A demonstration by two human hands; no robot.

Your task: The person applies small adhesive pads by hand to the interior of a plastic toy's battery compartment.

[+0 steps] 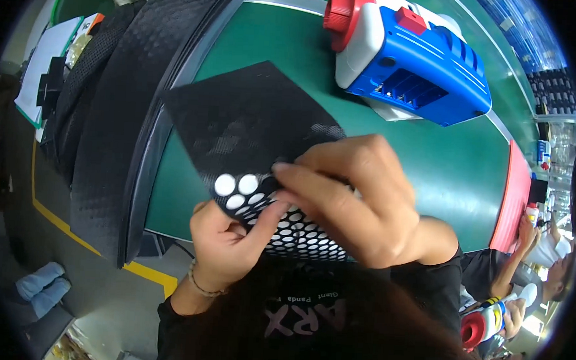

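Both hands pinch the dotted sheet (285, 229): left hand (223, 242) steadies its 7 o'clock edge while right hand (358, 203) presses the black mesh (239, 119) flat on top.

A sheet of round white stickers (292, 229) on black backing is seen at the near edge of the green surface (458, 169), with the stickers set in close rows. A flat white paper sheet with a green border (43, 69) is seen beyond the far left edge of the surface. No screens are seen.
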